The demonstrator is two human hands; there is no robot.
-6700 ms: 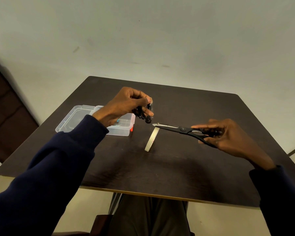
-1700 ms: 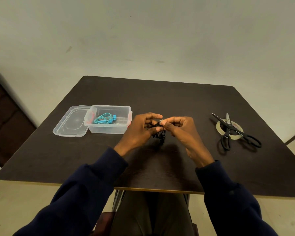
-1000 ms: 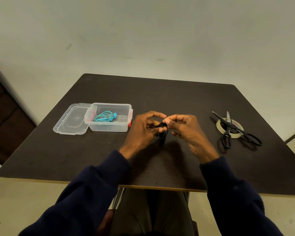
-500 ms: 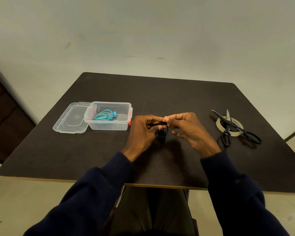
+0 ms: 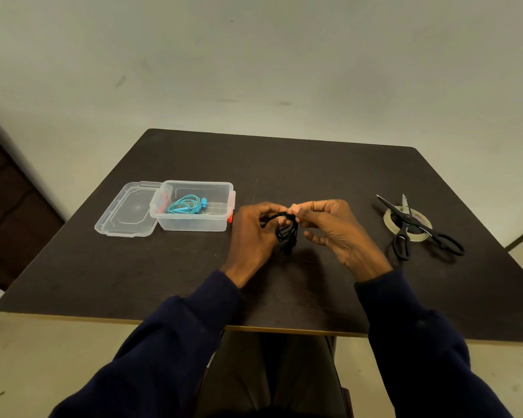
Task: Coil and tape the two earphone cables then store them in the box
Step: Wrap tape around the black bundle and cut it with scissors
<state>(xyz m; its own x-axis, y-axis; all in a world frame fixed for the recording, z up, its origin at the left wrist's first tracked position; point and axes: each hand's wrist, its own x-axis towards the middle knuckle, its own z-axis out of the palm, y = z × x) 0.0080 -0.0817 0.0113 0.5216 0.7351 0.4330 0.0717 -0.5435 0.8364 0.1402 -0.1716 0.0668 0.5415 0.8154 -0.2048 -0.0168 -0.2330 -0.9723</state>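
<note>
Head view. Clock face laid flat on the table (image 5: 284, 164), 12 at the far edge, centre at the two hands.

- Black cable (image 5: 287, 232): coiled into a small bundle and held between the hands over the table middle. Its loops hang down from the fingertips. Whether the lower loops touch the tabletop cannot be told.
- Left hand (image 5: 252, 233): at 9 of the bundle, back of the hand toward the camera. Fingers are curled in, and thumb and fingertips grip the top of the coil.
- Right hand (image 5: 337, 233): at 3 of the bundle. Thumb and forefinger pinch the coil top, meeting the left fingertips. The other fingers are loosely bent and apart from the cable. There is a pale spot at the pinch; tape or nail, cannot tell.
- Box (image 5: 194, 226): clear plastic, open, at 10, near the left hand but not touching it.
- Teal cable (image 5: 184, 205): lies coiled inside the box.
- Lid (image 5: 124, 215): lies flat at 9 of the box, against its side.
- Tape roll (image 5: 388, 220): lies flat at 3, well apart from the right hand.
- Scissors (image 5: 408, 220): lie across the roll, blades parted and pointing to 11 and 12, handles toward 5.
- Both sleeves dark blue.
</note>
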